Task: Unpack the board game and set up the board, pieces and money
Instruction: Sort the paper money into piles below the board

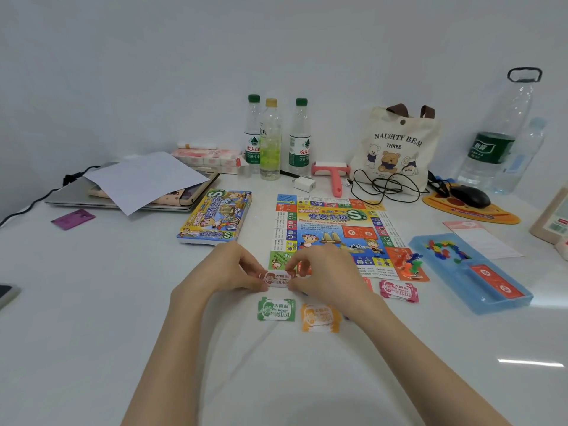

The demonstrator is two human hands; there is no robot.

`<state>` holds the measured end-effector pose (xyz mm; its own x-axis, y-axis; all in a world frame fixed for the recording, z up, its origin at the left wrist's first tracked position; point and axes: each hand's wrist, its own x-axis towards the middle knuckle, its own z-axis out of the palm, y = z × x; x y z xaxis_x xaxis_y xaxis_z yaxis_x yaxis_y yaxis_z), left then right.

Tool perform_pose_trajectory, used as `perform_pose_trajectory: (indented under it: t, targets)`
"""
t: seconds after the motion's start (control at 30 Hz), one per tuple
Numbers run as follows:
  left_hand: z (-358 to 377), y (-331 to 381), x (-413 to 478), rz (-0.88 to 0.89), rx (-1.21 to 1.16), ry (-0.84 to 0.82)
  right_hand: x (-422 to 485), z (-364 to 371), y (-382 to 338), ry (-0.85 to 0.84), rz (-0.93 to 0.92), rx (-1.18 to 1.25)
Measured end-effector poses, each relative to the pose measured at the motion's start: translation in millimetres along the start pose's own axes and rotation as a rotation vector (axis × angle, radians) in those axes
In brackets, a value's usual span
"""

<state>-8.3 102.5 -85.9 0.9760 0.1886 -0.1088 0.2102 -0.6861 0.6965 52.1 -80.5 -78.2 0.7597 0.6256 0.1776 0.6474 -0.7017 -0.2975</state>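
Reddish money stack point(277, 279) at centre frame, pinched at both ends by left hand point(229, 269) and right hand point(321, 272), fingers curled, likely squaring the bundle. Green stack point(276, 309) and orange stack point(320, 318) just below, sorted by colour. Board point(335, 232) unfolded above.

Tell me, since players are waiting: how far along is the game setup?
Done: the board lies unfolded, the box is set aside, and green notes, orange notes and pink notes are laid out. In hand: the left hand and right hand pinch red notes. Left: the blue tray still holds coloured pieces and red cards.
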Motion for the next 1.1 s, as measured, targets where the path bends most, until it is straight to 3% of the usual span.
perform_pose_trajectory:
  t: [0.37,0.63,1.1]
  targets:
    - [1.7,-0.2,1.3,0.012,0.067,-0.015,3.0,8.1,-0.5,-0.036,-0.004,0.068]
    - [2.8,-1.6,1.2,0.032,0.074,-0.007,5.8,2.8,-2.8,-0.175,0.045,0.098]
    - [3.8,-2.1,2.7,0.025,0.091,-0.009,6.2,0.8,-6.1,-0.194,0.049,0.120]
